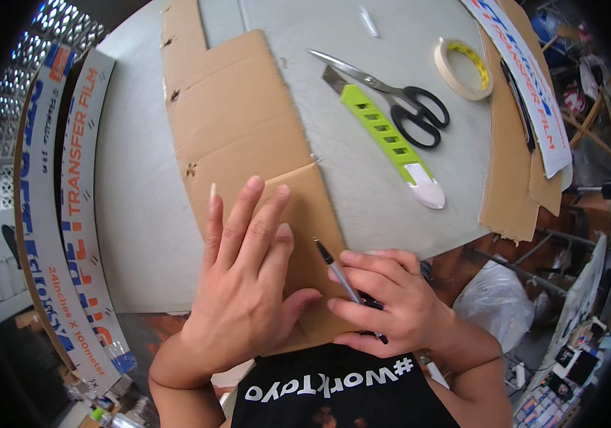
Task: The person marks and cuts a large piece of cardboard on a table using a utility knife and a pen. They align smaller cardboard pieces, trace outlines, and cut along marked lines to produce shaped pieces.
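Brown cardboard [245,107] lies on the table [141,178], its near end apparently overhanging; the left hand [243,267] rests on it, spread wide; the right hand [399,299] pinches a pen [342,277]. Should the left hand ease off, the creased cardboard could slip, jogging the pen.

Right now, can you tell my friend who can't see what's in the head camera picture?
A person's left hand is spread over a long piece of brown cardboard, while the right hand holds a pen. Farther away on the grey table lie black-handled scissors, a green cutter knife and a tape roll.
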A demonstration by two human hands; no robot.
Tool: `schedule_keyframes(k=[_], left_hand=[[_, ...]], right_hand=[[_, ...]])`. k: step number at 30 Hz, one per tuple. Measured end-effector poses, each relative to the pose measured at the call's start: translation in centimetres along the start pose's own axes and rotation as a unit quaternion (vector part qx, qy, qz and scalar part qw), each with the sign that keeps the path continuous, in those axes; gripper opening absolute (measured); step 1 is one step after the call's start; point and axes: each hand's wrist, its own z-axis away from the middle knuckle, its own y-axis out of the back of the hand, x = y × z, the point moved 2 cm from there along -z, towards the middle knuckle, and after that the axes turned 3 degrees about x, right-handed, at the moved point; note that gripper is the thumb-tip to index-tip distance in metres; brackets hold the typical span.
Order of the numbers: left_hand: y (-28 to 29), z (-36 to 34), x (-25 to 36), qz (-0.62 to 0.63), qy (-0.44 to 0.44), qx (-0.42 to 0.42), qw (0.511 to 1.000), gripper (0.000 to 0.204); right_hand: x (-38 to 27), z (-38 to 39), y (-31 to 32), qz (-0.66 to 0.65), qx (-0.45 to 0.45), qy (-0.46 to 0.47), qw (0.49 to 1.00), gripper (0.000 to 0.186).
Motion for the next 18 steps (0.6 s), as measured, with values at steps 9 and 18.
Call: schedule_keyframes(k=[9,18], left_hand=[[-2.6,0.5,-1.6,0.053,-0.028,0.046,0.997,0.076],[-4.5,1.3,-2.7,0.014,-0.073,0.101,0.992,0.078]], right_hand=[[1.2,1.2,-1.9,-0.034,0.079,0.042,0.995,0.035],[3.4,5.9,-0.9,-0.171,0.259,0.052,0.949,0.024]])
